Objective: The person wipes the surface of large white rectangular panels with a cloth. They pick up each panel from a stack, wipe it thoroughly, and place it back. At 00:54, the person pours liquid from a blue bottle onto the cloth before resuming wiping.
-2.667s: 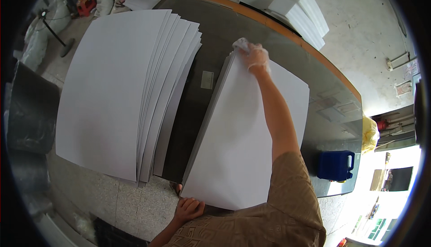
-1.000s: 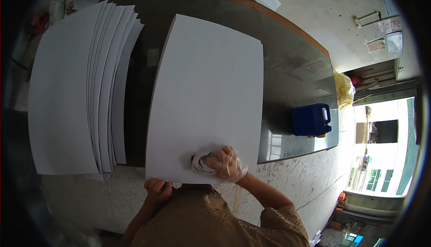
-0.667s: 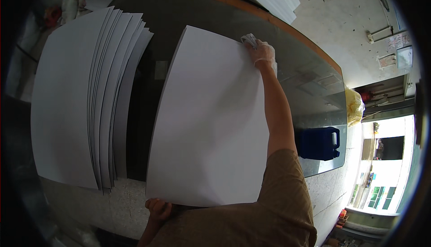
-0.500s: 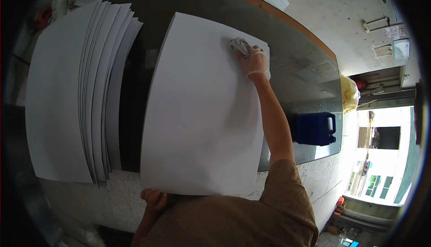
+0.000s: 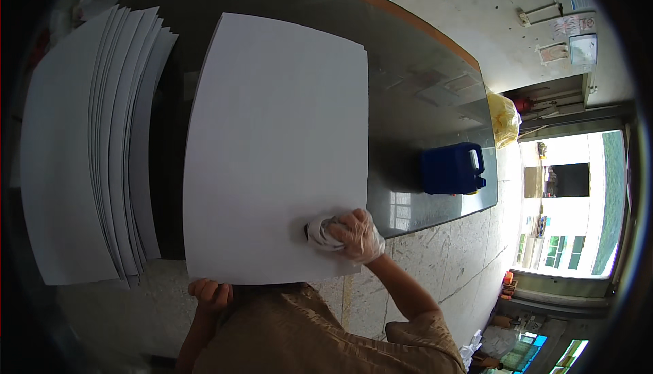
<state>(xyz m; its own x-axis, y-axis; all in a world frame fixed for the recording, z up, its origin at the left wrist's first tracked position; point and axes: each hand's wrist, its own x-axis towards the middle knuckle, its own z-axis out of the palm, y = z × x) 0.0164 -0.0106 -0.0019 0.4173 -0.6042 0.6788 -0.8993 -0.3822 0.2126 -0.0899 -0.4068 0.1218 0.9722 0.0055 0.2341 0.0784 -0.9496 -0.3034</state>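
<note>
One gloved right hand (image 5: 354, 236), lower centre: fingers gripping cloth (image 5: 324, 232) on sheets (image 5: 282, 129) | left hand (image 5: 210, 292), lower left: fingers curled, grip I can't tell

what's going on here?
The person's gloved right hand holds a bunched white cloth on the top of a stack of large white sheets, toward the near right corner. The left hand is at the near left corner. A second, fanned stack lies to the left, and a blue jug sits on the dark glossy table to the right.
</note>
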